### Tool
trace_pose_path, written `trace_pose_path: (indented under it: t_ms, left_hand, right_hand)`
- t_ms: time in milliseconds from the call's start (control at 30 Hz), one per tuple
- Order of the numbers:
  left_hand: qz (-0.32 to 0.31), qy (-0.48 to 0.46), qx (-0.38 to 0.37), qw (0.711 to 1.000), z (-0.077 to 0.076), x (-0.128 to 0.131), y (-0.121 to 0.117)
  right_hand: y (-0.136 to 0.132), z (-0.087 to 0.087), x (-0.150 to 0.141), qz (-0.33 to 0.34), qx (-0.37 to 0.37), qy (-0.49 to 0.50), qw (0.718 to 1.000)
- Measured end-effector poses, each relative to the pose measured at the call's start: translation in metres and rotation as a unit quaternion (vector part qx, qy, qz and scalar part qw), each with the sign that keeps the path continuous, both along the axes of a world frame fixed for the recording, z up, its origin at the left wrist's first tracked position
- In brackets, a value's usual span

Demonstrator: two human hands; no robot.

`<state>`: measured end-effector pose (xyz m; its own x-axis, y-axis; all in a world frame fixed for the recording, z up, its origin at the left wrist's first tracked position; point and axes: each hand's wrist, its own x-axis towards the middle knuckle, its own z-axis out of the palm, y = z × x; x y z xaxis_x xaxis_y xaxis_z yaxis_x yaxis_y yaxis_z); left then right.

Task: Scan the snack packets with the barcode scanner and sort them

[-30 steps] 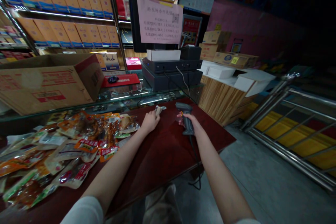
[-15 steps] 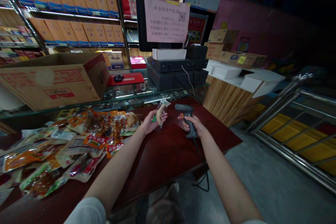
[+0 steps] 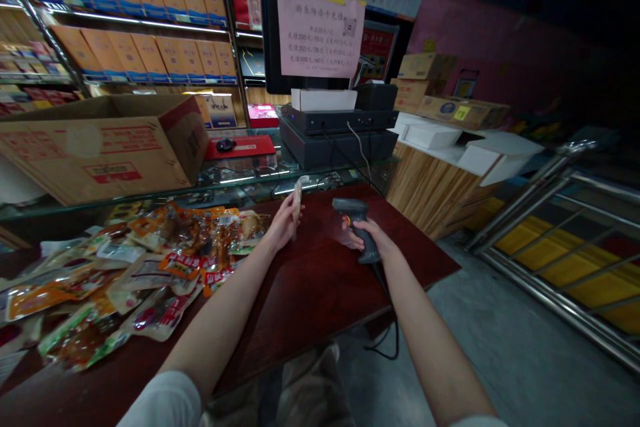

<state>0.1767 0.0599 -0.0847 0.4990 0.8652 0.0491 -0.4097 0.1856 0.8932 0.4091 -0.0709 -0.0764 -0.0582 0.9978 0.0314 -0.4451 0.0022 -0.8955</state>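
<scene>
In my left hand is a sealed snack packet, pale and turned nearly edge-on, so its printed face is hidden. My fingers are closed on it, above the dark red tabletop. My right hand wraps round the handle of a grey barcode scanner, its head pointing left towards the packet. A gap separates scanner and packet. To the left of my left hand lies a heap of vacuum-packed snack packets, several with orange, red or green print.
Behind the table, an open cardboard box and a mouse rest on a glass counter. A monitor bearing a pink paper sign stands over a cash drawer. Metal railing runs along the right.
My left hand has turned the packet from facing me to nearly edge-on, shifting it slightly left and up. The right hand and barcode scanner have barely moved.
</scene>
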Motion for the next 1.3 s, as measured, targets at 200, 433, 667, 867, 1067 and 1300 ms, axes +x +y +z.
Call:
trace_pose_path:
  t_ms: [200,433,667,867,1067,1300]
  left_hand:
    - [0.18,0.287,0.297,0.893,-0.013,0.009,-0.003]
    - [0.169,0.381,0.38,0.826,-0.011,0.007,-0.014]
    - [0.141,0.413,0.391,0.81,-0.011,0.004,-0.016]
    - [0.135,0.454,0.429,0.769,-0.005,0.003,-0.024]
    - [0.122,0.461,0.454,0.753,-0.003,0.003,-0.028]
    - [0.127,0.481,0.466,0.732,-0.001,0.004,-0.03]
  right_hand:
    - [-0.001,0.001,0.003,-0.015,0.02,-0.004,1.0]
    - [-0.001,0.001,0.002,-0.007,0.028,-0.019,0.999]
    - [-0.003,0.003,0.002,-0.012,0.03,-0.017,0.999]
    - [-0.004,0.005,-0.001,-0.027,0.028,-0.022,0.999]
    - [-0.004,0.006,-0.004,-0.044,0.012,-0.006,0.999]
    - [-0.003,0.007,-0.004,-0.038,0.006,-0.002,0.999]
